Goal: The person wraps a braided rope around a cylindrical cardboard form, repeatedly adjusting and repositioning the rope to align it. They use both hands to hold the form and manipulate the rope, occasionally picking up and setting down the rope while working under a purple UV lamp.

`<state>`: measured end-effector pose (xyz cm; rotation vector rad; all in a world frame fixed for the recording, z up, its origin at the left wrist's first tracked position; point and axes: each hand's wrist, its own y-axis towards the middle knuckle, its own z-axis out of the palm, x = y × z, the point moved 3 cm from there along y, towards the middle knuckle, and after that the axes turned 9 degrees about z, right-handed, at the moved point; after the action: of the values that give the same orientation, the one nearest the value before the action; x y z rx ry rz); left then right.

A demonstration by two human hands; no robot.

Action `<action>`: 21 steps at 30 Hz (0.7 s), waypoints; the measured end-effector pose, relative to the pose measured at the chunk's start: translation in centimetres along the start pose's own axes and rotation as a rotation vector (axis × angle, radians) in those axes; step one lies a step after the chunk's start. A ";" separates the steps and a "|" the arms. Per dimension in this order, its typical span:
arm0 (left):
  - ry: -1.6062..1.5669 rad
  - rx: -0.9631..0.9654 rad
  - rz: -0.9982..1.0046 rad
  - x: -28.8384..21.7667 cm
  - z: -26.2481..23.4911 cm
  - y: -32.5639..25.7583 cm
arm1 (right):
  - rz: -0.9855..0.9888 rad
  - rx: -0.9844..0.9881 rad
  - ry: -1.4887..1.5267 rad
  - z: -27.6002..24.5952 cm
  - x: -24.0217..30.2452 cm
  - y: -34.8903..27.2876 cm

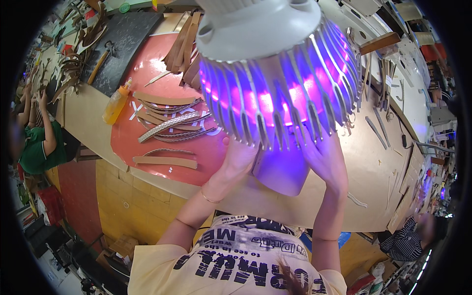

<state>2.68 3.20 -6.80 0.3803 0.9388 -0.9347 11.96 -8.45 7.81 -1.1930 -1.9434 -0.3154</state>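
Note:
A large lamp (278,93) with a grey finned housing and a purple glow hangs over my hands and hides most of my fingers. My left hand (240,156) is under its left edge, beside a smooth, rounded block (282,172) lit purple; its fingertips are out of sight. On the block's other side, my right hand (322,155) bends its partly visible fingers inward beneath the fins. Whatever lies between the fingers is hidden. Left of my hands, braided straps (169,127) and flat tan strips (164,161) lie on a red sheet (140,83).
An orange-yellow bottle (117,104) stands on the red sheet's left edge. Beyond it, a hammer (100,63) rests on a dark slab (125,46). Brown strips (183,49) lie behind the lamp. Thin straps (377,129) lie on the right. Another person in green (42,147) works far left.

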 end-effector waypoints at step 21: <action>-0.202 -0.152 -0.102 0.3 -0.5 0.0 | 0.046 0.044 0.095 -0.9 -1.3 0.7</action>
<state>2.46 3.38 -7.32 0.1072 0.8431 -0.9687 13.28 -9.39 7.29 -1.1715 -1.8297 -0.2987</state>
